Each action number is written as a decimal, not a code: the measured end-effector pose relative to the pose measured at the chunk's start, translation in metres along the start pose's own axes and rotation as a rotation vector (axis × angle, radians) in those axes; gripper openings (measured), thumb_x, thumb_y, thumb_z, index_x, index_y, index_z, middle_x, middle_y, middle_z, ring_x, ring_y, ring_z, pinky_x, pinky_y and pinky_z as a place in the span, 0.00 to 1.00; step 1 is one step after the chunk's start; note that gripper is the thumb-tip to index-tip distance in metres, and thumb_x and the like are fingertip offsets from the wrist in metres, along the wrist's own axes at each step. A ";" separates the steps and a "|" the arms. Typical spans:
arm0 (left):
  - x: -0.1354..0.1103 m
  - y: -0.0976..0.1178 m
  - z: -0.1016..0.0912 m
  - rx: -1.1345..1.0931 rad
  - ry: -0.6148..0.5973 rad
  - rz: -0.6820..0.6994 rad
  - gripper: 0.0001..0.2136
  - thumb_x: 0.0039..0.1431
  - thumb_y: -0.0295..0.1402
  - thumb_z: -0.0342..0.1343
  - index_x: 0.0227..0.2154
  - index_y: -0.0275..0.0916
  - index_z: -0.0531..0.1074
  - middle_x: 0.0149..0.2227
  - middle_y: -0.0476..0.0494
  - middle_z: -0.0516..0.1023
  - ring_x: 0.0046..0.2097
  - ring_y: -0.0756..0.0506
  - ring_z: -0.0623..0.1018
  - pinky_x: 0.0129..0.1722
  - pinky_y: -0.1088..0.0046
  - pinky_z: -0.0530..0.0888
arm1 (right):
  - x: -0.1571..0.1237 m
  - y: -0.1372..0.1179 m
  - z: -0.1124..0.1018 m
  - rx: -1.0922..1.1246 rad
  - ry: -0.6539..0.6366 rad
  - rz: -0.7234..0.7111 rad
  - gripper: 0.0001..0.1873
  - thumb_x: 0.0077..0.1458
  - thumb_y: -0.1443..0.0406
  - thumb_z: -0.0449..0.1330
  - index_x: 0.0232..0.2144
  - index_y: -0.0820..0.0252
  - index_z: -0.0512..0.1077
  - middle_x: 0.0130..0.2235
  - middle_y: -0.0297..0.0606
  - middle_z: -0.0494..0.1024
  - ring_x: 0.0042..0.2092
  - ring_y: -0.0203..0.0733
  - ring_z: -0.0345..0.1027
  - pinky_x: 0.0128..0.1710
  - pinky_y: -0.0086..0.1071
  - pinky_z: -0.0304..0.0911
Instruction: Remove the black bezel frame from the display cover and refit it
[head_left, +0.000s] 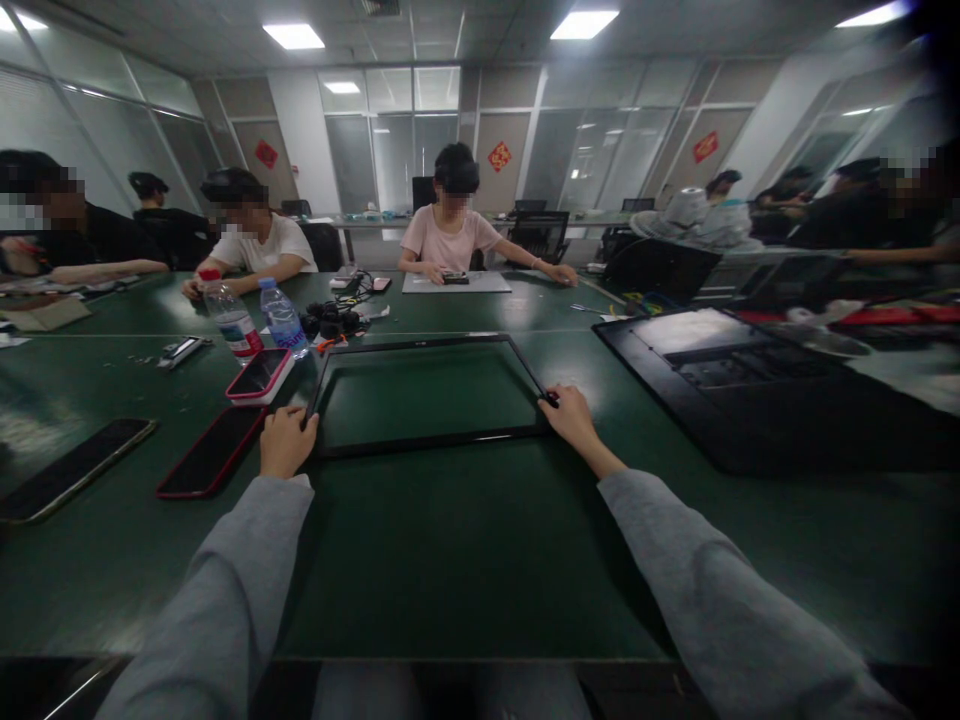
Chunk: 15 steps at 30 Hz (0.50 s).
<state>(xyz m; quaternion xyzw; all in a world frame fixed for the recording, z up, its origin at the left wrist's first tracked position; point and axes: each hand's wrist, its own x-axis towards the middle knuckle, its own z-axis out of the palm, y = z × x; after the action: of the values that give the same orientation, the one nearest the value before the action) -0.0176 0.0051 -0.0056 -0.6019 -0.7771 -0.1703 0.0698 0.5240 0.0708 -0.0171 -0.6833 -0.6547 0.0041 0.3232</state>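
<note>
A thin black rectangular frame point(427, 343) lies flat on the green table point(450, 540) in front of me. My left hand point(287, 440) is closed on the frame's near left corner. My right hand point(571, 413) grips the near right corner, fingers curled over the edge. Both arms wear grey sleeves and reach straight forward.
Left of the frame lie a red-cased phone point(212, 452), another phone point(75, 467), a red-and-white box point(259, 377) and two water bottles point(283, 318). A large black panel point(750, 390) sits at the right. Several people sit around the table's far side; one point(450, 235) works on a white mat.
</note>
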 end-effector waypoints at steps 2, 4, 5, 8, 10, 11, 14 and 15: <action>-0.002 0.003 -0.003 0.017 -0.016 -0.006 0.22 0.66 0.44 0.45 0.52 0.40 0.77 0.57 0.35 0.71 0.55 0.33 0.69 0.51 0.57 0.71 | 0.000 0.001 0.000 0.001 -0.008 0.001 0.16 0.54 0.62 0.59 0.42 0.65 0.76 0.41 0.48 0.75 0.44 0.49 0.68 0.50 0.41 0.63; -0.004 0.005 -0.006 0.029 -0.027 -0.006 0.23 0.66 0.44 0.44 0.54 0.39 0.76 0.58 0.35 0.70 0.56 0.32 0.69 0.50 0.57 0.72 | 0.001 0.002 0.001 0.000 -0.017 0.007 0.17 0.54 0.61 0.60 0.43 0.65 0.77 0.41 0.49 0.74 0.43 0.49 0.68 0.49 0.41 0.63; -0.004 0.006 -0.007 0.034 -0.029 -0.005 0.23 0.66 0.44 0.44 0.54 0.39 0.75 0.58 0.35 0.70 0.56 0.32 0.68 0.50 0.57 0.72 | 0.001 0.003 0.001 0.000 -0.020 0.008 0.17 0.54 0.61 0.60 0.43 0.66 0.77 0.41 0.49 0.74 0.43 0.49 0.68 0.49 0.41 0.64; -0.005 0.007 -0.008 0.046 -0.028 -0.001 0.23 0.66 0.44 0.45 0.54 0.39 0.75 0.59 0.36 0.70 0.56 0.33 0.68 0.50 0.58 0.71 | 0.001 0.004 0.001 -0.001 -0.021 0.002 0.17 0.54 0.61 0.60 0.43 0.66 0.77 0.41 0.49 0.74 0.44 0.50 0.68 0.50 0.42 0.63; -0.005 0.007 -0.008 0.053 -0.023 -0.001 0.22 0.66 0.43 0.45 0.54 0.40 0.75 0.59 0.36 0.70 0.56 0.33 0.68 0.51 0.58 0.71 | 0.001 0.004 0.001 0.001 -0.019 -0.003 0.17 0.55 0.61 0.59 0.43 0.65 0.77 0.41 0.49 0.74 0.44 0.50 0.68 0.50 0.42 0.63; -0.005 0.007 -0.008 0.054 -0.022 -0.001 0.22 0.66 0.43 0.46 0.54 0.41 0.75 0.59 0.35 0.70 0.56 0.33 0.68 0.51 0.57 0.71 | 0.001 0.004 0.001 0.002 -0.020 -0.004 0.16 0.55 0.61 0.59 0.43 0.65 0.77 0.42 0.49 0.74 0.44 0.50 0.68 0.50 0.42 0.63; -0.004 0.006 -0.007 0.041 -0.025 -0.005 0.22 0.65 0.43 0.46 0.54 0.40 0.75 0.59 0.35 0.70 0.56 0.33 0.68 0.51 0.55 0.71 | 0.001 0.002 0.001 -0.003 -0.031 0.003 0.17 0.56 0.62 0.58 0.43 0.65 0.77 0.42 0.49 0.74 0.43 0.48 0.68 0.50 0.41 0.63; -0.004 0.006 -0.007 0.033 -0.028 -0.005 0.22 0.65 0.43 0.46 0.54 0.40 0.75 0.59 0.35 0.70 0.56 0.33 0.68 0.51 0.55 0.71 | 0.001 0.001 0.001 -0.006 -0.034 0.005 0.17 0.56 0.62 0.58 0.44 0.66 0.77 0.42 0.49 0.74 0.43 0.48 0.68 0.50 0.41 0.63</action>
<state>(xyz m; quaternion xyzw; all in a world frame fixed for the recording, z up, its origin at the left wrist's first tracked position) -0.0119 0.0004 0.0007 -0.6012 -0.7820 -0.1493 0.0683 0.5251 0.0724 -0.0178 -0.6856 -0.6585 0.0144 0.3100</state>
